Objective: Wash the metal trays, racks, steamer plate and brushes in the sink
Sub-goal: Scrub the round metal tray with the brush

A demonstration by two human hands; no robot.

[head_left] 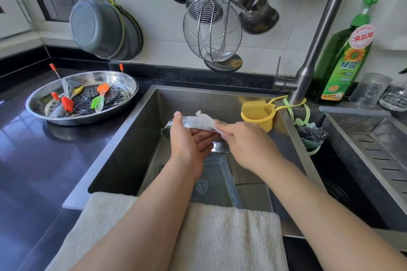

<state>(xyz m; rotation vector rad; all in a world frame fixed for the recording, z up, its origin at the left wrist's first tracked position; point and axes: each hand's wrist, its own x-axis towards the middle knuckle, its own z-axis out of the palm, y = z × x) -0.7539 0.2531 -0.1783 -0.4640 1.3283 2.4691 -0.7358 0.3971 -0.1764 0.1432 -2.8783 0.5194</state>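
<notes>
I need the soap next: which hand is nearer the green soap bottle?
Right. The right hand wipes a tray over the sink, closer to the green soap bottle at the back right; the left hand is farther left.

Left hand (191, 138) palm-up (fingers straight); right hand (246, 141) pinching.
</notes>
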